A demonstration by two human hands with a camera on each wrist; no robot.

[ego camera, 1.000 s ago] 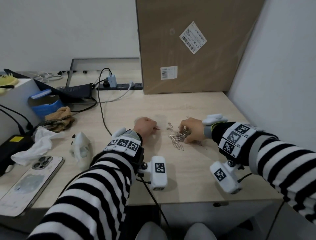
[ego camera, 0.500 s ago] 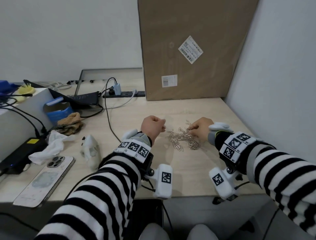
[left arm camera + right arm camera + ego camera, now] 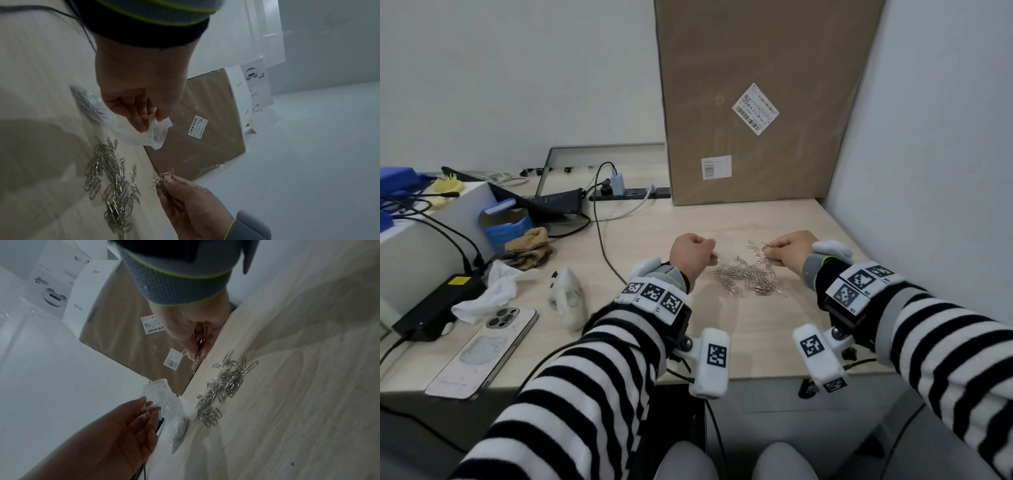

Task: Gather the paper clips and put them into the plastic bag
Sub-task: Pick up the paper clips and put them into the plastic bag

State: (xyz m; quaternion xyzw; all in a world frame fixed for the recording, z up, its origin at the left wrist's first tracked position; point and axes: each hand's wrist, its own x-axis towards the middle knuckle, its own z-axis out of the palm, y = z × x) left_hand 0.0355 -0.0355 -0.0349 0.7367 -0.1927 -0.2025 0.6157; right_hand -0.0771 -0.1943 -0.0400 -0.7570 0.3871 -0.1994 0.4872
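Paper clips heaped crosswise — few pinched, right hand, bag in left hand

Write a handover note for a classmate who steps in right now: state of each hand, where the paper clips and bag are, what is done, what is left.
Left hand: pinches the mouth of the small clear plastic bag, lifted off the desk.
Right hand: pinches a small bunch of silver wire paper clips, raised beside the pile.
Done: some clips already sit in the bag's bottom.
Left: a loose pile of silver paper clips lies on the pale wooden desk between the hands. Drop in the held bunch, then gather the rest.
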